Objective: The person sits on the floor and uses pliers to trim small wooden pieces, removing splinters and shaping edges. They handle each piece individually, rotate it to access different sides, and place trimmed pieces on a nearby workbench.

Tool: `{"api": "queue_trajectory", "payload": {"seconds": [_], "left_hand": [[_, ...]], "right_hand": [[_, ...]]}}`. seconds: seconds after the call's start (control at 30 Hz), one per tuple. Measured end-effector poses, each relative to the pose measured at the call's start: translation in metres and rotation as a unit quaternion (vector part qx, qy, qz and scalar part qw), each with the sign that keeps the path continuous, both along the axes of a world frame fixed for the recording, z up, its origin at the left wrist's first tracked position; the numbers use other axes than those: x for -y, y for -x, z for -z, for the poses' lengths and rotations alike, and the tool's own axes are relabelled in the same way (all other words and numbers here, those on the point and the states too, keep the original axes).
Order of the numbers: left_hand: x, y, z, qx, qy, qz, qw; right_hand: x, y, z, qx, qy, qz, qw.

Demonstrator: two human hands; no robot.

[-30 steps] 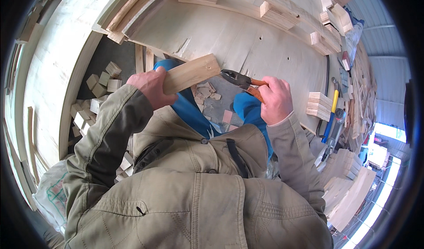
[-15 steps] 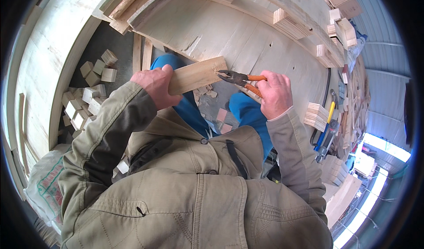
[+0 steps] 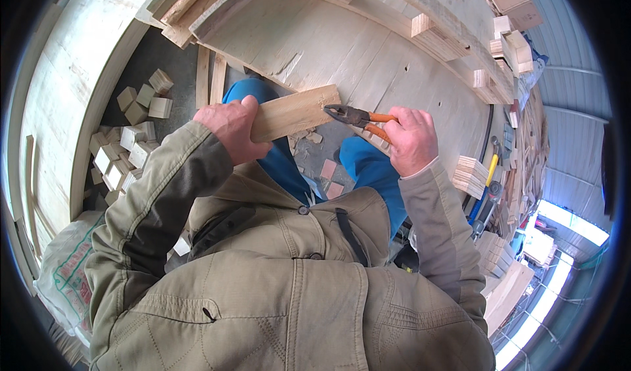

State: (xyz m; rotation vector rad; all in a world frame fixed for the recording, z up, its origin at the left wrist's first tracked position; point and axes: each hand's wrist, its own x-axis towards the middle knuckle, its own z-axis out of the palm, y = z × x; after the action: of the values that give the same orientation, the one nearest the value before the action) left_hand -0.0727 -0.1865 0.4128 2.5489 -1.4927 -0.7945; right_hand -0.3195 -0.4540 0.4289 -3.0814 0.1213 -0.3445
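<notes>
My left hand (image 3: 233,129) grips the left end of a short, flat wooden board (image 3: 296,113), holding it tilted above my knees. In my right hand (image 3: 413,141) is a pair of pliers (image 3: 361,118) with orange handles and dark metal jaws. The jaw tips meet the board's right end, where the wood looks rough and splintered. The jaws look nearly closed; whether they grip something small there is too fine to tell. My right fingers wrap around both handles.
A wooden workbench (image 3: 368,62) spans the far side, with stacked wood blocks (image 3: 437,35) and long strips. Wood blocks (image 3: 135,137) lie heaped on the floor at left, near a white sack (image 3: 69,262). A yellow-and-blue-handled hammer (image 3: 490,170) lies at right beside a block stack (image 3: 470,175).
The board and pliers have shifted very slightly to the right. Both hands keep the same hold, and the pliers' jaws stay at the board's end.
</notes>
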Motion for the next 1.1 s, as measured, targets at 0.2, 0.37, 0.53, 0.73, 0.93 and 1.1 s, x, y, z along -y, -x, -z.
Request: {"api": "queue_trajectory", "payload": {"seconds": [0.2,0.37,0.53,0.73,0.93,1.1], "left_hand": [[0.003,0.002,0.000,0.003,0.010,-0.003,1.000],[0.006,0.007,0.002,0.007,0.003,0.010,1.000],[0.006,0.006,0.003,0.003,0.010,0.001,1.000],[0.008,0.004,0.001,-0.007,-0.003,0.000,1.000],[0.009,0.006,0.000,0.004,0.005,-0.007,1.000],[0.006,0.009,0.000,-0.015,-0.021,-0.030,0.999]], "right_hand": [[0.007,-0.002,-0.004,-0.015,-0.031,-0.008,0.999],[0.021,0.001,-0.011,-0.073,-0.078,-0.023,0.994],[0.023,-0.002,-0.011,-0.093,-0.093,-0.007,0.991],[0.017,0.000,-0.006,-0.058,-0.105,0.015,0.993],[0.013,0.014,-0.001,-0.061,-0.112,0.047,0.991],[0.004,0.029,0.006,0.000,-0.129,0.086,0.988]]}}
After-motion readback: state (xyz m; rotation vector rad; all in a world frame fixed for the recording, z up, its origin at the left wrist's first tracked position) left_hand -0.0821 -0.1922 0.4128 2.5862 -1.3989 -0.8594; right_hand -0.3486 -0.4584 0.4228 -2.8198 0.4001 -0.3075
